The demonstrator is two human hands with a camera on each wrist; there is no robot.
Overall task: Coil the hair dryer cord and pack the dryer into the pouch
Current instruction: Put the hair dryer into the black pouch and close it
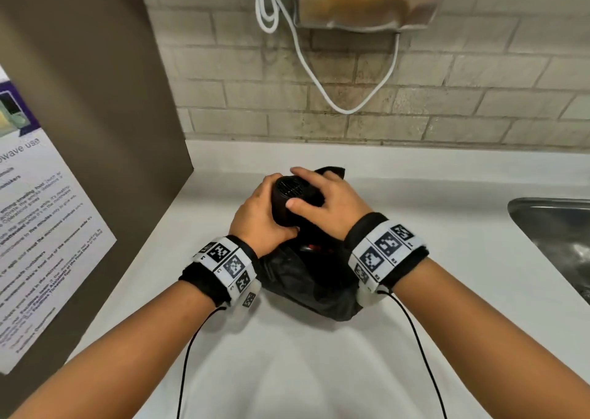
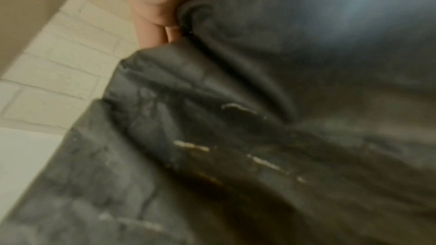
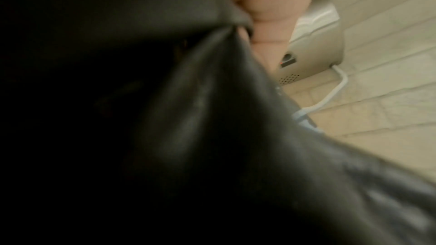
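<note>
Left hand (image 1: 260, 217) and right hand (image 1: 322, 200) both clasp the dryer (image 1: 289, 195), upright, half inside the pouch (image 1: 306, 278) directly beneath, mid-counter (image 1: 447, 259).

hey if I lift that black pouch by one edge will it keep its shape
Probably not. The pouch looks like thin, creased fabric, so it should sag. The dryer both hands hold at its mouth would likely weigh one end down.

The hair dryer (image 1: 292, 200) sits partly in the pouch (image 1: 314, 286) on the counter (image 1: 447, 291), sink (image 1: 555, 236) at right.
</note>
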